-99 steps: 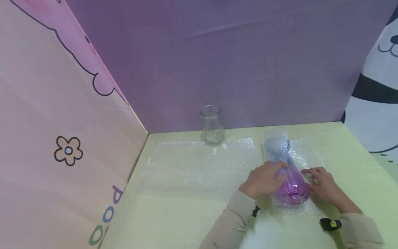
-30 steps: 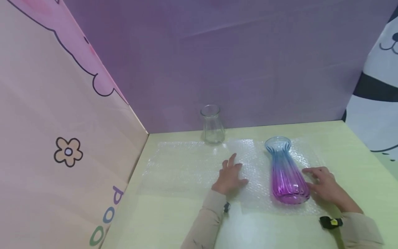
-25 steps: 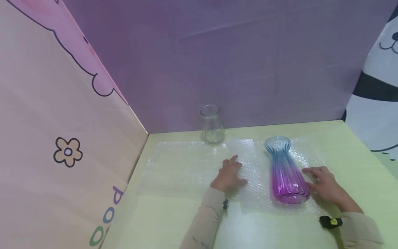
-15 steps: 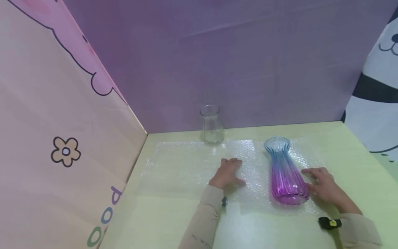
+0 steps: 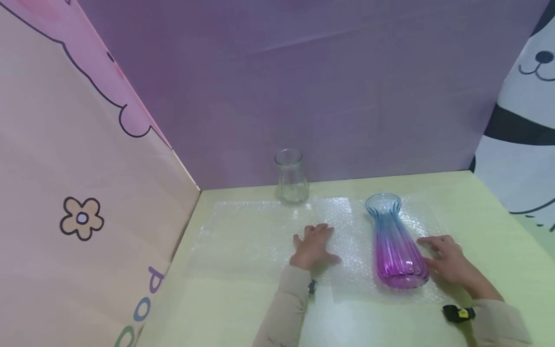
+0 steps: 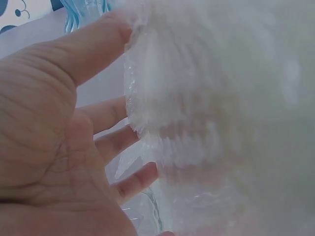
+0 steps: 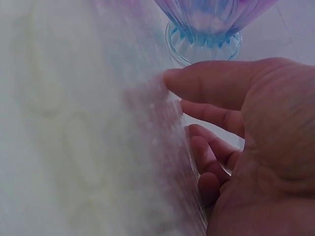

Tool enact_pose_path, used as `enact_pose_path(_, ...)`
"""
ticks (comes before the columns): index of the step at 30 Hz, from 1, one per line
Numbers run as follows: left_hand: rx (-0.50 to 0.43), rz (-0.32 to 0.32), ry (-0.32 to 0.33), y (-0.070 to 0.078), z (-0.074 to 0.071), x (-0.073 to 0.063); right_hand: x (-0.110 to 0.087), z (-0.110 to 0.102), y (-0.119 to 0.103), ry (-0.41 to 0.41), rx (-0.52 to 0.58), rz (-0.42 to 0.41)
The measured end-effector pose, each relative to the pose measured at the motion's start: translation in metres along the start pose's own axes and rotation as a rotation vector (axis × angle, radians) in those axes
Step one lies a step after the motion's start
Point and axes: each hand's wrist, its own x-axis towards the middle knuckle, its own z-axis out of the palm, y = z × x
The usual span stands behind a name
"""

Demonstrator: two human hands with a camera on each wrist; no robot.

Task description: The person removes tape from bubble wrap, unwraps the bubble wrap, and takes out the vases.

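A ribbed glass vase [image 5: 398, 250], blue at the mouth and purple at the base, lies on its side on bubble wrap [image 5: 355, 284]. My right hand [image 5: 448, 260] rests at its right side, touching the wrap, with index finger out and the other fingers loosely bent. My left hand [image 5: 313, 248] is spread on the wrap left of the vase. In the left wrist view, the fingers [image 6: 110, 113] are apart and their tips fade behind blurred bubble wrap [image 6: 172, 108]. The right wrist view shows the vase's blue mouth [image 7: 204, 46] beyond the thumb; wrap blurs the fingertips.
A clear glass vase [image 5: 293, 180] stands upright at the back of the pale yellow table [image 5: 208, 313], at the wrap's far edge. Bubble wrap [image 5: 243, 241] spreads to the left. A purple backdrop [image 5: 338, 96] closes the back, with printed panels at both sides.
The left hand has let go of the bubble wrap over the vase, moved left and settled flat on the sheet. The vase is now uncovered. The right hand stays in place; the view shifts slightly.
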Motion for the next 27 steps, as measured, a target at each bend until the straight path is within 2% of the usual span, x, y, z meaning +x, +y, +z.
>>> enact_pose_path(13, 0.017, -0.007, -0.008, 0.0004, -0.0006, -0.0006, 0.0047, 0.0042, 0.0096, 0.022, -0.036, -0.033)
enact_pose_path(27, 0.036, -0.001, 0.003, -0.0025, 0.0042, 0.0019, 0.0048, 0.0051, 0.0056, 0.040, -0.041, -0.032)
